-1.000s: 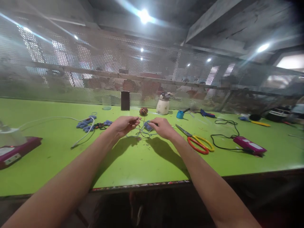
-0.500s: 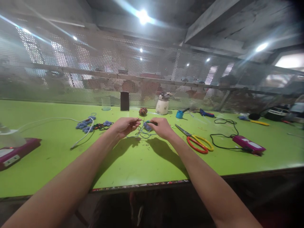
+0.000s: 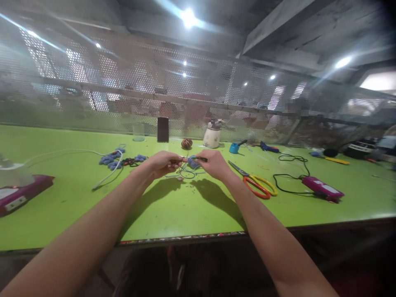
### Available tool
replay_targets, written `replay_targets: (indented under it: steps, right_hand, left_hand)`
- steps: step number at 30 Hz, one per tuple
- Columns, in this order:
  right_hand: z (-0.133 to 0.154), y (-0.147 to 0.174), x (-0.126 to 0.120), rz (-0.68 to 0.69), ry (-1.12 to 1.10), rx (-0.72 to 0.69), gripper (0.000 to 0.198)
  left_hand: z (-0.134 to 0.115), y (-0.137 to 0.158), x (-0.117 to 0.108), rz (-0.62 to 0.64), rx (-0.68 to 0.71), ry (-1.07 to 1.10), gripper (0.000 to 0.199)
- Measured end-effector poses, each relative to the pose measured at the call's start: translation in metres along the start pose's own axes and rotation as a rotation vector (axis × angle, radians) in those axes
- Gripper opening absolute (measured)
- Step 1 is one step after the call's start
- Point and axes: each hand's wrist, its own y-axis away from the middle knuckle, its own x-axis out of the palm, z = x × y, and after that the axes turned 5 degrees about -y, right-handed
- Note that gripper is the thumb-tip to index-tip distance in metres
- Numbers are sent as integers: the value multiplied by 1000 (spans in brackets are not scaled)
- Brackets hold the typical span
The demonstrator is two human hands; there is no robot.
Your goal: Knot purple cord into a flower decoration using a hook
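Over the green table [image 3: 148, 218], my left hand [image 3: 164, 162] is closed, its thumb and forefinger pinching thin dark yarn [image 3: 186, 176]. My right hand [image 3: 215, 165] faces it, closed around a slim crochet hook [image 3: 201, 159] with a dark and green handle; its tip meets the yarn at the left fingertips. Just behind and between the hands lies a blue-violet yarn bundle [image 3: 193, 162], partly covered by the right fingers. Loose loops of yarn hang below the fingertips. A striped dark red yarn ball [image 3: 187, 143] rests beyond the hands, with a strand running toward them.
Blue knitted pieces [image 3: 109, 160] and a white cable [image 3: 116, 169] lie left. Scissors [image 3: 258, 185] lie right, near a purple power box [image 3: 323, 187] with a black cord. A phone [image 3: 163, 130], a cup [image 3: 139, 133], a white jug [image 3: 212, 135] and a blue pot [image 3: 234, 148] stand behind.
The two hands have come slightly closer at the fingertips, and the hook tip now reaches the left fingers. The view has tilted a little; the other things stay put.
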Motion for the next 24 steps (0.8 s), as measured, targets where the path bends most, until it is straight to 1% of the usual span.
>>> replay_targets:
  steps: [4, 9, 14, 19, 24]
  right_hand:
    - [0, 1, -4, 44, 54, -55, 14]
    - [7, 1, -9, 129, 238, -22, 16]
    - [16, 2, -12, 226, 379, -15, 17]
    - [16, 2, -13, 293, 379, -27, 16]
    - [13, 2, -13, 270, 343, -32, 16]
  left_hand:
    - [0, -1, -3, 33, -14, -28, 13]
    - [4, -5, -5, 21, -32, -110, 16]
    - [9, -6, -6, 6, -56, -216, 12]
    - [10, -3, -3, 8, -95, -294, 16]
    - [10, -4, -5, 23, -102, -277, 20]
